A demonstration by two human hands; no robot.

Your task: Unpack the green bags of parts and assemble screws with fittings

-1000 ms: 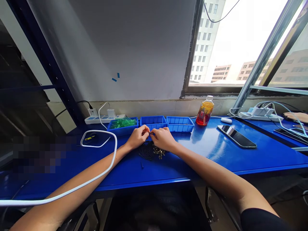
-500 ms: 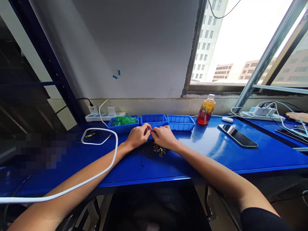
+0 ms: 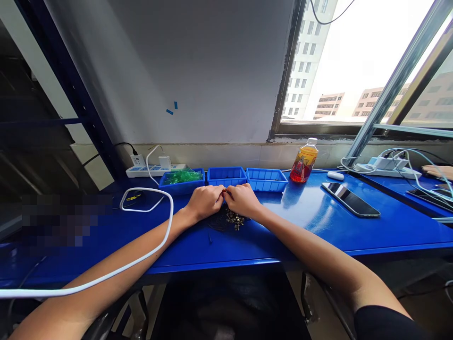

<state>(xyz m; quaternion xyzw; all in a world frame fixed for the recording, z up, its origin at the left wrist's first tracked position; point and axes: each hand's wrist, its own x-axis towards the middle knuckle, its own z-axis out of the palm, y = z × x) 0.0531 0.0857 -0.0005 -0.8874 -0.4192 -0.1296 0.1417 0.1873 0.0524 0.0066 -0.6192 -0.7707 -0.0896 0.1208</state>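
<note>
2 Hands Pinch a Tiny Part Over the Blue Table

In the head view, the left hand [image 3: 204, 202] and the right hand [image 3: 243, 200] meet over the blue table [image 3: 300, 226]. The fingers of both are curled in, nearly closed, and their tips pinch 1 tiny part [image 3: 225, 190] between them. It looks dark, but the fingers hide most of it, so I cannot tell its shape.

Just under the hands is a pile of thin dark pieces [image 3: 218, 222]. Touching it on the right is a pile of shiny gold-colored pieces [image 3: 235, 218] that look like metal, with bumpy shapes. 1 thin dark stick [image 3: 210, 239] lies nearer the front edge.

Behind the hands, 3 blue boxes stand in a row. The left box [image 3: 184, 190] has crinkly, see-through green plastic [image 3: 184, 176] in it. The middle box [image 3: 226, 182] and the right box [image 3: 267, 185] have ribbed walls.

To the right stands a clear bottle [image 3: 303, 163] with red drink and a white cap. A flat, shiny black phone [image 3: 350, 199] lies near a smooth, round-edged white case [image 3: 335, 176]. A smooth white cord [image 3: 171, 212] bends across, in front of the left arm.
</note>
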